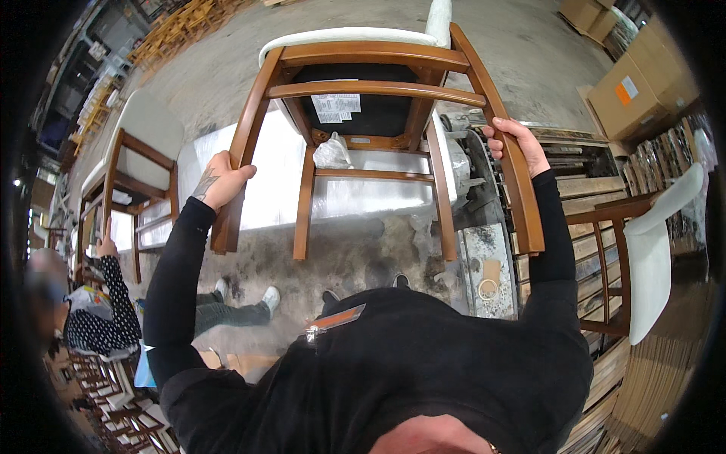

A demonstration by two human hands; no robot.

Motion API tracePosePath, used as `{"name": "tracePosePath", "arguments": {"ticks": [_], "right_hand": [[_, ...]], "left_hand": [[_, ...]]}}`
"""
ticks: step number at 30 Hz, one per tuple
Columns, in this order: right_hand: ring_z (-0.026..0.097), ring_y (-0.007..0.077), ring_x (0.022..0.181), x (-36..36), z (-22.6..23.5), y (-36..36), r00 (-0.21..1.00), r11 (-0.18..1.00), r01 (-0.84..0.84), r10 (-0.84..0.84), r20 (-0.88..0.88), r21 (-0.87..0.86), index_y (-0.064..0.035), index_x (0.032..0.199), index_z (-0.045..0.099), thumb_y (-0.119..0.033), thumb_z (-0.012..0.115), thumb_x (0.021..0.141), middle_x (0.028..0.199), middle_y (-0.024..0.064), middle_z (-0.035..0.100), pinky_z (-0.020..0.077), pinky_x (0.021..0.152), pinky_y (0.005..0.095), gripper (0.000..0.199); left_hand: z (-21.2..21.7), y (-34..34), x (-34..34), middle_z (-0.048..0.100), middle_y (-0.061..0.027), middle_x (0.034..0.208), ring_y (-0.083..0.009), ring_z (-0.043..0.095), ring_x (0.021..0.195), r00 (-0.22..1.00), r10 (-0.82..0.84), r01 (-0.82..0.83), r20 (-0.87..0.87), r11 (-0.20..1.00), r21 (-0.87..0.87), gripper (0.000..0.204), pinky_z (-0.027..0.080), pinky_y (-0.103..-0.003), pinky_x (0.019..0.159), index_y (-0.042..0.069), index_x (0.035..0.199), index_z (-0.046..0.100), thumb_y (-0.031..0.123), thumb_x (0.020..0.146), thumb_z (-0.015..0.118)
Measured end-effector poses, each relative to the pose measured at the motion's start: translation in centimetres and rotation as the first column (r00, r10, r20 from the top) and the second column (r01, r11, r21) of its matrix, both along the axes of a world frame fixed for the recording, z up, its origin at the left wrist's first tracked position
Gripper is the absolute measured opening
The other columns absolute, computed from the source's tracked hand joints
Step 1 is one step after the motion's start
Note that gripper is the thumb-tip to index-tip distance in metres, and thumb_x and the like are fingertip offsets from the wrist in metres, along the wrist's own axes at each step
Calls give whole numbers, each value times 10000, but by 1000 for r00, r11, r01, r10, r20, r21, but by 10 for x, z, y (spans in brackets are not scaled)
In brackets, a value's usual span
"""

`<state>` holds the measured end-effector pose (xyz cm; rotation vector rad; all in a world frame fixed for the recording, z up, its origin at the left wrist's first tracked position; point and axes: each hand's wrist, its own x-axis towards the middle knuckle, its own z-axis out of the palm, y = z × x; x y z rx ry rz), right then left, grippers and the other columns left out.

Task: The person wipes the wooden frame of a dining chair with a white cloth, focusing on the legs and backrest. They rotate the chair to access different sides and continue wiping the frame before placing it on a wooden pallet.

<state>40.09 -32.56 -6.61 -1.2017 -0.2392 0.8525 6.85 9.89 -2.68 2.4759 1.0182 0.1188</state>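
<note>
Tilted in front of me is a wooden chair (370, 54) with brown legs and a white padded seat, its underside and legs turned toward me. My left hand (221, 181) is closed around the chair's left leg, the thumb lying along the wood. On the opposite side, my right hand (520, 144) grips the right leg with the fingers curled over it. White printed labels (336, 106) are stuck on the black underside of the seat. A small white plastic bag (333, 153) hangs by the lower frame, its contents hidden.
Below the chair lies a pale, shiny work surface (261, 163). Another white-seated chair (144, 163) stands at left near a person in a dotted sleeve (117, 303). To the right are a conveyor-like metal frame (488, 242), wooden slats, a chair (646, 257) on its side and cardboard boxes (639, 83).
</note>
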Motion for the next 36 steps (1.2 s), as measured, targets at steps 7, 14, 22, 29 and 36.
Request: {"name": "tracePosePath", "arguments": {"ticks": [7, 14, 22, 29, 36], "right_hand": [[544, 90, 644, 18, 11, 5, 999, 997, -48, 49, -20, 53, -74, 1106, 561, -227, 641, 963, 885, 26, 608, 465, 527, 238, 224], [566, 106, 658, -3, 25, 6, 996, 996, -69, 72, 55, -60, -68, 1170, 536, -290, 640, 978, 932, 42, 606, 483, 534, 248, 312], [621, 284, 1039, -37, 64, 37, 63, 529, 796, 410, 910, -293, -52, 1383, 491, -161, 663, 925, 1092, 133, 638, 529, 898, 411, 501], [696, 211, 924, -131, -63, 203, 882, 925, 21, 161, 442, -379, -12, 1231, 630, -209, 704, 902, 1031, 139, 703, 547, 835, 337, 391], [590, 414, 1181, -60, -255, 390, 555, 667, 32, 607, 568, -744, -209, 1415, 503, -314, 709, 856, 1270, 231, 626, 478, 992, 485, 605]], "left_hand": [[10, 10, 16, 650, -137, 847, -206, 675, 741, 992, 102, -57, 67, 873, -485, 400, 553, -304, 646, -104, 1036, 573, 112, 740, 733], [-4, 0, -23, 636, -142, 926, -237, 643, 852, 970, 14, 80, 242, 924, -375, 484, 530, -362, 796, -81, 1104, 554, 173, 734, 734], [16, -23, -26, 656, -116, 1008, -176, 630, 899, 947, 93, 99, 307, 825, -556, 429, 512, -314, 836, -52, 1148, 541, 36, 758, 698], [20, -18, -15, 647, -131, 1074, -209, 618, 983, 957, 141, -10, 254, 890, -456, 569, 492, -339, 907, -39, 1229, 529, 109, 729, 757], [33, -29, -10, 659, -107, 1048, -177, 641, 922, 936, 245, -100, 252, 873, -478, 601, 524, -313, 839, -28, 1262, 519, 64, 714, 748]]}}
